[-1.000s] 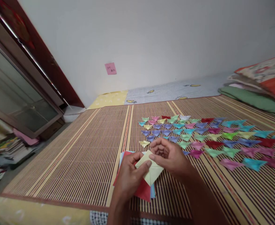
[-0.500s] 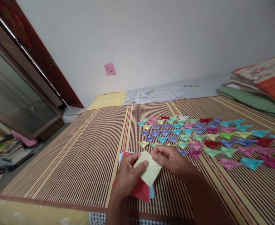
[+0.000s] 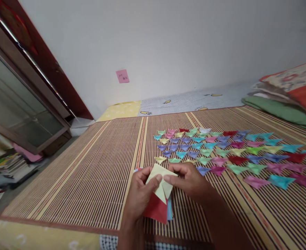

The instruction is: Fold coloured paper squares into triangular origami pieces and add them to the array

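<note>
A pale yellow sheet of origami paper (image 3: 161, 171), partly folded, is held up between both hands. My left hand (image 3: 140, 192) pinches its left side, thumb on the face and fingers behind. On the right side, my right hand (image 3: 188, 178) grips it the same way, its thumb tip close to the left thumb. Two flaps with a gap between them show along the paper's lower edge. Beneath the hands lies a stack of coloured paper (image 3: 156, 210), red on top with blue edges showing; the hands cover part of it.
Several rows of small folded paper boats (image 3: 237, 152) in many colours spread over the striped mat (image 3: 90, 173) to the right. Folded bedding (image 3: 280, 111) lies at the far right. A pink note (image 3: 123, 76) is on the wall; books (image 3: 9, 166) are piled at left.
My right thumb has come down onto the paper's face beside the left thumb. A flap on the right is now folded inward, and the paper's outline has changed.
</note>
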Demonstrator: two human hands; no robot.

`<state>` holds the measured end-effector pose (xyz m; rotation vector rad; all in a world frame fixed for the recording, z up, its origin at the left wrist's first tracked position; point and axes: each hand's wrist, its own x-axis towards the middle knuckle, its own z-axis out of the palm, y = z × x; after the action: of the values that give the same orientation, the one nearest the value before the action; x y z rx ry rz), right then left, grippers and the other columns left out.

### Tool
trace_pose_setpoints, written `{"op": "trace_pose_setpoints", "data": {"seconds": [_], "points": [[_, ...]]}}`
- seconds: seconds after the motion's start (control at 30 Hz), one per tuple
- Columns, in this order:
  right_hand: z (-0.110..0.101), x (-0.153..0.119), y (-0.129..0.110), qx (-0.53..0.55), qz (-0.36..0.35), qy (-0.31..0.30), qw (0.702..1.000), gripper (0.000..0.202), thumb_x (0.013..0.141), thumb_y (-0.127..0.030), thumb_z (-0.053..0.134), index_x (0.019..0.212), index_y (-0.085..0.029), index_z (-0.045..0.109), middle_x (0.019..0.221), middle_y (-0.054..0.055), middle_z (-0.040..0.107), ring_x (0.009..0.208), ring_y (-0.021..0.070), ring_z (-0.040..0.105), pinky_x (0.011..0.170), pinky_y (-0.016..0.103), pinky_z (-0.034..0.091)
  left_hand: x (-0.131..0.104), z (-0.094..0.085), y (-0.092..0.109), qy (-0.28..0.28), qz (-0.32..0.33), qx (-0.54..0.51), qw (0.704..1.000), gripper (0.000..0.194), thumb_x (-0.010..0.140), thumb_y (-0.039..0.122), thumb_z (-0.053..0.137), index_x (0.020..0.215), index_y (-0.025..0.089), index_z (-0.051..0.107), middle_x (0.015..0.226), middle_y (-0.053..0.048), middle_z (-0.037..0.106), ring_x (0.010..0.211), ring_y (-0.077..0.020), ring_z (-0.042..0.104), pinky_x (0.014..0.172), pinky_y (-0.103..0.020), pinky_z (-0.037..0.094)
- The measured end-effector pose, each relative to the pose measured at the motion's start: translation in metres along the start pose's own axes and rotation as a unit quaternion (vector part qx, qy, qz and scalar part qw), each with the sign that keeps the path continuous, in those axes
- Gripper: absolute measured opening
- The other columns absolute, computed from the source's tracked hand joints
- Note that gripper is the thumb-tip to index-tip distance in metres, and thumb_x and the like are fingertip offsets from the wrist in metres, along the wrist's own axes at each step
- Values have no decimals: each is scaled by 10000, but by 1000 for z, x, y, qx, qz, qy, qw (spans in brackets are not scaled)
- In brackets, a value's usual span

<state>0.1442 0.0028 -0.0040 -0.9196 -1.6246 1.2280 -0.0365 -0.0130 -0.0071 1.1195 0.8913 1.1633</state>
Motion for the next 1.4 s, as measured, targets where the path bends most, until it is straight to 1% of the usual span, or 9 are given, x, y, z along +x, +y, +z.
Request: {"op": "trace_pose_setpoints", "data": {"seconds": [0.37,0.5,0.67,0.87,1.0,1.1,1.17,1.23,1.4], "points": [[-17,-2,-2,-34,-16,34,999,239,873,-310,633,665,-194,620,640,-19,540,633,142,465,590,275,356,-3,2,6,26,-7,44,999,291,794,398,801,780,133,681,683,-3,617,580,-119,538,560,-221,416],[-8,1,-2,-29,-9,33,999,196,863,-355,676,763,-188,662,688,-6,591,646,146,498,589,270,383,-1,3,3,3,-30,31,999,297,792,404,799,793,135,674,680,2,611,560,-111,522,554,-224,413],[8,5,1,-26,-18,61,998,285,875,-361,662,666,-194,563,602,-50,453,575,118,399,532,255,312,3,4,-2,5,-37,50,998,271,729,333,846,732,136,659,616,36,557,523,-86,463,512,-195,367],[-3,1,2,-4,6,20,1000,221,859,-304,640,688,-195,551,634,-46,467,602,121,417,559,257,330,5,5,3,68,-25,57,996,250,684,317,857,783,123,733,662,-11,664,587,-138,577,576,-239,473],[-6,-2,-3,-16,15,-38,999,177,854,-286,646,712,-187,607,643,-38,500,614,124,428,568,258,321,2,1,6,39,-29,98,994,199,685,275,848,764,116,757,655,-13,662,564,-123,549,544,-222,437],[-5,-3,-4,-7,19,-40,999,181,859,-316,667,738,-183,650,669,-20,559,629,132,468,580,262,343,2,-4,3,8,-29,123,992,172,715,262,835,752,118,748,637,3,630,549,-101,509,522,-201,390],[-4,-2,-1,2,21,-19,1000,210,865,-339,671,727,-181,647,665,-14,571,626,137,485,583,266,361,4,-5,1,24,-20,108,994,193,716,277,844,717,125,725,625,10,618,555,-99,511,529,-198,393],[-3,1,5,27,15,36,999,225,864,-369,682,743,-182,650,679,-5,599,638,147,521,601,272,400,7,-3,0,58,1,65,996,220,675,270,880,706,139,706,652,9,639,595,-108,549,574,-204,436],[9,11,17,158,11,195,968,324,813,-489,764,787,-189,643,727,18,677,666,168,599,648,289,487,11,20,-2,84,6,-34,996,354,572,214,943,864,155,753,726,3,698,664,-113,615,646,-199,486]]}}
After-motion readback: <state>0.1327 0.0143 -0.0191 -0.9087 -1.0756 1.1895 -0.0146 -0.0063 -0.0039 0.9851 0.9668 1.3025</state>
